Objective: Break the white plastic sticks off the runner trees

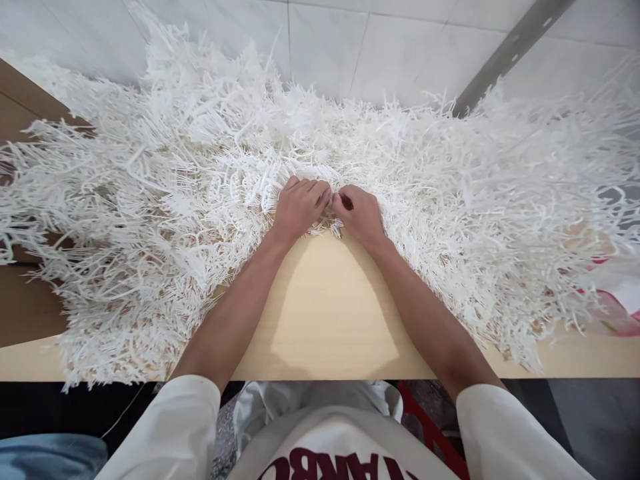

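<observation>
A wide heap of white, thin, branching plastic sprigs spreads across the light wooden table. At the heap's front middle, my left hand is closed, its fingers curled down and the thumb side turned to the right. Close beside it, my right hand is closed in a pinch, thumb and forefinger bent into a ring. Their fingertips almost meet around a bit of white sprig, mostly hidden by the fingers. Just below them a few short white pieces lie on the wood.
Cardboard boxes stand at the left edge. A clear plastic bag with pink-red edging lies at the right. Behind the heap is a pale tiled wall with a grey metal upright. The table's front edge runs close to my body.
</observation>
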Motion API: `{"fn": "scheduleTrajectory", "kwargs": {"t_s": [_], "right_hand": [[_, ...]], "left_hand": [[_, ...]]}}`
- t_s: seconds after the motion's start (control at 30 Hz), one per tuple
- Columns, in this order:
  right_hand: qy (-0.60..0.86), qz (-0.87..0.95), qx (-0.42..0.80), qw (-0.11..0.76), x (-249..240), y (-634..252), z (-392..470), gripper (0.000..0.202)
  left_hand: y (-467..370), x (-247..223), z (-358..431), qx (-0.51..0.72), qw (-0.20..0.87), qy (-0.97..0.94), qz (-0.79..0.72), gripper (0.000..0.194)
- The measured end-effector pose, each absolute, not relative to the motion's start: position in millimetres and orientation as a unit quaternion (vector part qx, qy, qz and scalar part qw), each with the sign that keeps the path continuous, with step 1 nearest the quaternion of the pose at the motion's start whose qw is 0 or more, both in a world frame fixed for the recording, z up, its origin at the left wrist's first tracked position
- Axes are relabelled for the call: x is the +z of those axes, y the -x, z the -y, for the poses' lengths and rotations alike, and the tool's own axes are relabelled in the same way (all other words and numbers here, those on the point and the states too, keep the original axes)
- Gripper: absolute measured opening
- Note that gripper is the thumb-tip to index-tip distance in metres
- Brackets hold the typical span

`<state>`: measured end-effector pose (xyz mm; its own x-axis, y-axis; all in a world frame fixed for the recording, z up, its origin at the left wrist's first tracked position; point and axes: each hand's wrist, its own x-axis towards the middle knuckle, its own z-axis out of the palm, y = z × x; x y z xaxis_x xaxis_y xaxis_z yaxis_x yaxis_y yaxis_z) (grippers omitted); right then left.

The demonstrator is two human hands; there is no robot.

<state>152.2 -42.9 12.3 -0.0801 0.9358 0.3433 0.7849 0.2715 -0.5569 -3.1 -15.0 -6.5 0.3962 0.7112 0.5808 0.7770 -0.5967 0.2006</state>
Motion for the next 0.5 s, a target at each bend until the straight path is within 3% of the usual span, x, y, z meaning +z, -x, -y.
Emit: {"fn": "scheduleTrajectory", "kwargs": {"t_s": [0.33, 0.5], "right_hand": [[0.506, 0.801, 0.090, 0.306, 13, -155, 58, 0.026], [0.524, 0.749, 0.084, 0.398, 14, -156, 55, 0.010]], "left_hand": [[13, -9, 9, -0.399, 0.018, 0.764, 0.506, 0.031], [7, -9, 12, -0.326, 0.052, 0.841, 0.429, 0.029]]}}
